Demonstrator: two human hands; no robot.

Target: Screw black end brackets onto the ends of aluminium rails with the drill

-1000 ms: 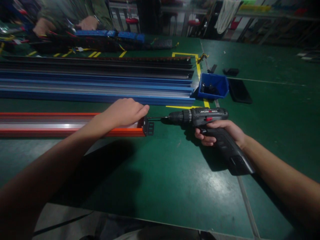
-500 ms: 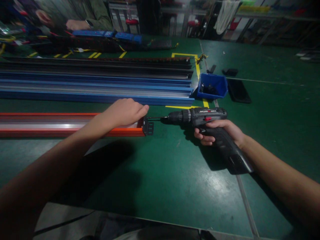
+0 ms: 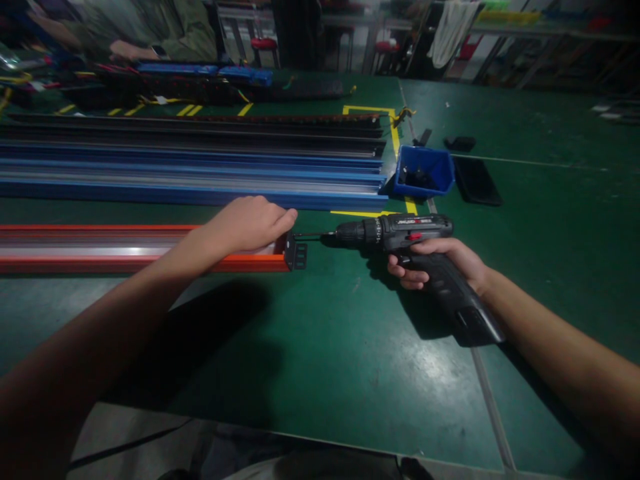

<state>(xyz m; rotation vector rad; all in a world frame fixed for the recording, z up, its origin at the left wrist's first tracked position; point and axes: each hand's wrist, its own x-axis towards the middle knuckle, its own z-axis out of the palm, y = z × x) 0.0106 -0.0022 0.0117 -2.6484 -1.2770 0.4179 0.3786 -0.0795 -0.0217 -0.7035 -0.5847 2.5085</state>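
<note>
My right hand (image 3: pixel 437 263) is wrapped round the grip of a black cordless drill (image 3: pixel 400 230), which lies level and points left. Its long thin bit (image 3: pixel 313 235) reaches the black slotted end bracket (image 3: pixel 296 253) on an orange metal channel (image 3: pixel 250 262). Over the right end of that channel rests my left hand (image 3: pixel 255 223), closed round the end by the bracket, thumb toward the bit. Its other fingertips are hidden inside or behind the channel. Whether a screw sits at the bit's tip is too small to tell.
Several blue channels (image 3: pixel 200 180) and black channels (image 3: pixel 200 133) lie behind, lengthwise. A blue bin (image 3: pixel 425 172) with dark small parts stands right of them, beside a flat black object (image 3: pixel 477 181). Across the green table (image 3: pixel 325 360), a person in a green sleeve (image 3: pixel 185 30) works near blue-topped strips (image 3: pixel 205 70).
The other person's hands have shifted left, and the blue-topped strips have moved slightly left too. My hands, the drill and the orange channel stay almost still.
</note>
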